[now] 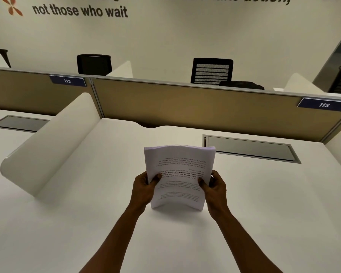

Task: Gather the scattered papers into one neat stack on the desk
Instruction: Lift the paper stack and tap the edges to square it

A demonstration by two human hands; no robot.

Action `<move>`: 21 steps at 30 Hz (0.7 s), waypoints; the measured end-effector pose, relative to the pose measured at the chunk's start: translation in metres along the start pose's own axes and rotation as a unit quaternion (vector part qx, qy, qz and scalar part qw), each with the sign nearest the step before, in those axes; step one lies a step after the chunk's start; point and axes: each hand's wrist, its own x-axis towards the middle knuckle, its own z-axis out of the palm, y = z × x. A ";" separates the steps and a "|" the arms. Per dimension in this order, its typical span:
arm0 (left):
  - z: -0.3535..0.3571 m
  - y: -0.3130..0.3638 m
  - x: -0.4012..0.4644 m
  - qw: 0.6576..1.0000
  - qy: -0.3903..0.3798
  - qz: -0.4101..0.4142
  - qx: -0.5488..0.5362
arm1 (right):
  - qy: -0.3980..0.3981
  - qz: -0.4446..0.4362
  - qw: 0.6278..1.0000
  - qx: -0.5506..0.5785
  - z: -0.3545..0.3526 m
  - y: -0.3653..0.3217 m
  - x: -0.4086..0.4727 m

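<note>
Papers (180,174) observed in one gathered stack, held upright above the white table (264,203), lower edge at or just above the surface; contact with the table cannot be confirmed. Sheets are bowed across their width, and the printed text on the facing page reads upside down from the head view. Upper edges appear roughly aligned, with slight fanning at the top right corner.

Left hand (144,187) is clamped on the left edge of the stack, thumb lying across the front page. Right hand (215,187) is clamped on the right edge of the stack, thumb likewise on the front page. Both hands grip at about mid-height of the stack, one at each side, with bare forearms running toward the camera.

No loose sheets are seen elsewhere on the table. Beyond the stack and to its right, a grey recessed cable flap (250,148) is set into the table. To the left of the stack, a white curved side divider (53,142) stands on the table. Behind the stack runs a tan partition panel (185,103) carrying a blue plate marked 113 (324,105) at its right end; a second plate marked 112 (67,81) sits further left. Black office chairs (212,70) stand beyond the partition, before a wall bearing lettering (80,10).
</note>
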 end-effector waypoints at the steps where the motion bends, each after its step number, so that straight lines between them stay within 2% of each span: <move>1: 0.001 -0.002 -0.001 1.000 -0.001 -0.001 0.006 | 0.009 0.003 1.000 -0.001 0.001 0.002 -0.001; 14: 0.007 -0.008 -0.001 0.996 0.010 0.033 0.077 | 0.008 0.010 1.000 -0.016 0.001 0.016 0.002; 21: 0.005 -0.011 -0.004 0.996 0.004 0.016 0.088 | -0.003 0.004 0.998 -0.059 0.001 0.023 -0.002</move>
